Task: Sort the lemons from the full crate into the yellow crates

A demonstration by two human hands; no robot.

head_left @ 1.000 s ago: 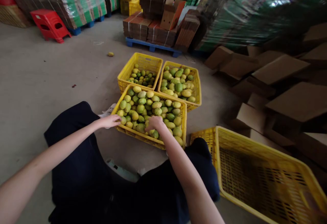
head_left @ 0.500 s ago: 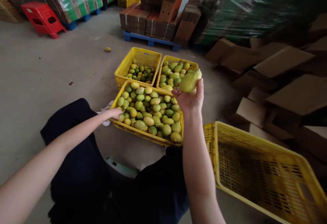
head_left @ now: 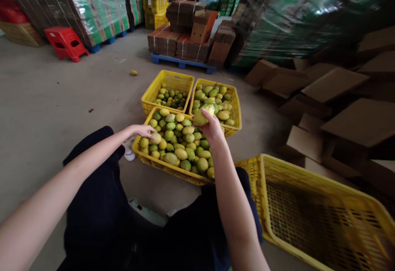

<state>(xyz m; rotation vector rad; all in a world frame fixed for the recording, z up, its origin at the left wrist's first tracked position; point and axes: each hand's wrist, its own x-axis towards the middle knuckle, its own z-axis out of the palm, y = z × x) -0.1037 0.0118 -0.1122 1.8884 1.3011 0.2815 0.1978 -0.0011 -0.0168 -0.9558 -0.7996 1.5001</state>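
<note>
Lemons point(head_left: 180, 154) fill the yellow front crate point(head_left: 166, 169) before my knees, green ones mixed with yellow. My right hand point(head_left: 212, 130) has come down and inward from higher up, and it still holds a large lemon point(head_left: 201, 117) with a knobbly, pale end, thumb and fingers wrapped about it. That hand hangs above the far right part of the front crate, close to the back right crate point(head_left: 236, 102), so the fruit is clear of the pile but not set down anywhere.

My left hand point(head_left: 143, 130) has changed too: it has moved in from the crate's left edge, and its fingers now touch a yellow-green lemon point(head_left: 156, 138) at the top of the pile. I cannot tell whether they grip it firmly. As I judge it, both hands are now busy with a fruit each, where only the right was plainly holding one just before.

Behind stands the back left crate point(head_left: 177, 82), with smaller-looking fruit low inside. Another large crate point(head_left: 308, 180) stands beside my right knee, and a stray lemon point(head_left: 133, 73) lies on the floor, well apart from the crates.
</note>
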